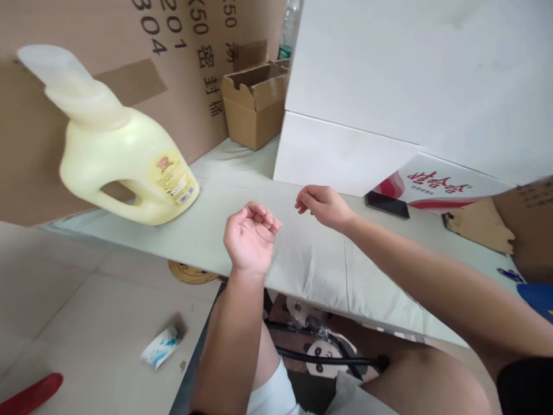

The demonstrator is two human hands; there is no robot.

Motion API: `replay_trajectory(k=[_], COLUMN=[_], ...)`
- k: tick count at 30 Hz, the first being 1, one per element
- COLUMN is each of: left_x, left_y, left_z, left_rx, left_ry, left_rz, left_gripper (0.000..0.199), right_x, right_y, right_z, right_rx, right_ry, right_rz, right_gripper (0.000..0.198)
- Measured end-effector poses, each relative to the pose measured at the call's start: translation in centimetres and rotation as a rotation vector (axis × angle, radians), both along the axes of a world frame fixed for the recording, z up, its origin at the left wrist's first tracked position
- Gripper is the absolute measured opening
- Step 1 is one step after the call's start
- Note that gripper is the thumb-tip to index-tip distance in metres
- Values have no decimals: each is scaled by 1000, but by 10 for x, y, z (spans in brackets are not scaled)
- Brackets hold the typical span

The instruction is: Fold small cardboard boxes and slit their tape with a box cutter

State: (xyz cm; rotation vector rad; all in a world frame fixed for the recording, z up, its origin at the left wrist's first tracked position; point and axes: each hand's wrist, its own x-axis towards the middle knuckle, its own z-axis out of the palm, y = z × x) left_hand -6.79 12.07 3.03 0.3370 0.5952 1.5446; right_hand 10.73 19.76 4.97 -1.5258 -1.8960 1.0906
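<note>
Your left hand (253, 239) is palm-up, fingers loosely curled around nothing; your right hand (324, 204) bends its fingers inward, and whether they close I can't tell. Just past it lies the flat black phone (387, 205); a careless forearm sweep could shove it. Left, the pale-yellow plastic handled bottle (142, 144) stands near the cloth-covered table's (311, 259) edge: a wide swing might topple it. Ahead, the big white carton (349, 150) blocks your reach, the small open brown cardboard box (242, 118) beside it.

Carton (190, 138): 201, X50 密封桶, X50 汤, probably 304 | jug label (176, 178): blurred | white box (458, 166): red script
</note>
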Motion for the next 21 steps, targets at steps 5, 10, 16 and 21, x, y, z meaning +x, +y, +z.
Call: replay_trajectory(k=[5,10,16,21], left_x=[-11,-13,-20,-24], left_y=[1,3,3,1], left_z=[-2,-2,-4,-4], left_rx=[-8,-42,-62,-50], left_ry=[-54,-113,-128,-126], left_rz=[4,23,-11,-41], left_gripper=[26,23,25,25], right_x=[-78,-136,-151,-152], right_y=[67,149,233,265], right_z=[-2,8,11,-2], right_rx=[347,436,477,494], right_ry=[-198,-325,-274,-225], right_rz=[130,101,-7,63], right_gripper=[29,45,38,30])
